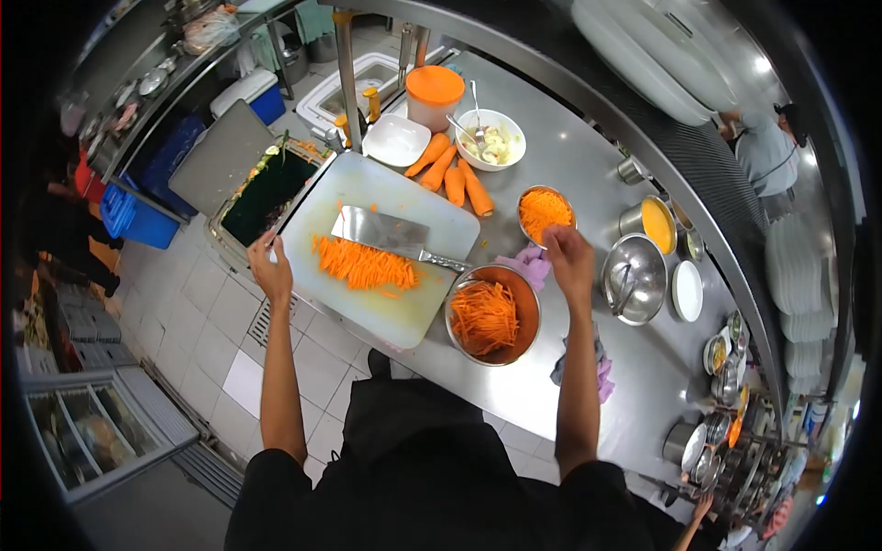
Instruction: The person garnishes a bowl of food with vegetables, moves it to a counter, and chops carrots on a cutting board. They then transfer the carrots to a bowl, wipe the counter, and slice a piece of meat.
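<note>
You have thin, straight carrot sticks (pixel 367 264) in a loose orange heap on the smooth, pale cutting board (pixel 367 188). The cleaver (pixel 379 230) has a wide, flat, shiny blade and lies right against the heap. Its handle points at the round metal pot (pixel 527 303), which holds more sticks. The small bowl (pixel 521 226) beyond the pot holds finer orange shreds.

Your right hand (pixel 570 257) is at the small bowl's near side, with its fingers bent and close together; you cannot tell if they pinch anything. Your left hand (pixel 270 268) is just beside the board's left edge. Its fingers curl a little, and you cannot tell if they hold something.

The metal table (pixel 579 138) ends close to your body. Smooth metal shows between the small bowl and the long shelf (pixel 542 69), giving you room there.

A purple cloth (pixel 525 266) is bunched between pot and small bowl. A big metal bowl (pixel 636 275) sits on your right. Past the board lie fat whole carrots (pixel 455 179), near a white bowl (pixel 513 151) and a lidded tub (pixel 432 112).
</note>
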Demonstrator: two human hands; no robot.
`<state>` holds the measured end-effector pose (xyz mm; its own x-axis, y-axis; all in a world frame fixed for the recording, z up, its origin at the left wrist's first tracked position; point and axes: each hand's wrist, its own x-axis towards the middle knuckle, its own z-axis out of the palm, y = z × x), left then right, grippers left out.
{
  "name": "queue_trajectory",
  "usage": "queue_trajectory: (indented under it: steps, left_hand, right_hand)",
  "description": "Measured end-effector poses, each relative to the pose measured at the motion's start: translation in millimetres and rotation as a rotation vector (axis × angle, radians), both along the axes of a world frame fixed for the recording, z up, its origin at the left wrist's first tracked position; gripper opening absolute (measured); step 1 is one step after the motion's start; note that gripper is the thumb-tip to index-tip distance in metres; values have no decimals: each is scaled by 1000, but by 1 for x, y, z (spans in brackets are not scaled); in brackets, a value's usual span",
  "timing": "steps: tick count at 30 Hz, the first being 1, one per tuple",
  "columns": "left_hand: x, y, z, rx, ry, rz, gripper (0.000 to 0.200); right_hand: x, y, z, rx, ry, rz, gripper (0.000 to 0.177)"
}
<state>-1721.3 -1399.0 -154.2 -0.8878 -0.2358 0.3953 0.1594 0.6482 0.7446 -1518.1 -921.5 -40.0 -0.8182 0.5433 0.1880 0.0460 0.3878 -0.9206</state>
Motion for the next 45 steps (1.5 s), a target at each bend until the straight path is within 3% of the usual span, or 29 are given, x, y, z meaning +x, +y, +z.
queue_trajectory:
  steps: [2, 9, 15, 19, 32, 34, 41, 43, 45]
  left_hand:
    - [-44, -10, -25, -142, 67, 9, 24]
    - [-70, 30, -55, -379, -187, -21, 35]
    - [-73, 37, -43, -320, -215, -11, 34]
    - [-71, 33, -46, -326, -198, -23, 33]
    - [-73, 33, -44, -306, -272, -14, 32]
    - [-72, 34, -42, -311, -283, -17, 32]
    - [-73, 35, -43, -325, -250, 1, 33]
    - [-73, 34, -43, -309, -253, 2, 33]
    - [-70, 34, -39, -295, -256, -8, 33]
  right_hand:
    - [-47, 4, 9, 349, -81, 18, 18]
    - [-196, 70, -37, 605, -363, 113, 16]
    - [-275, 120, -70, 805, -541, 175, 15]
    - [-316, 124, -75, 769, -706, 75, 16]
    - [-354, 116, -100, 903, -829, 52, 31]
    - [-352, 117, -101, 846, -816, 5, 25]
    - [-341, 140, -94, 751, -761, 83, 26]
    - [-333, 138, -86, 531, -528, 37, 28]
    - [-323, 137, -81, 499, -477, 20, 29]
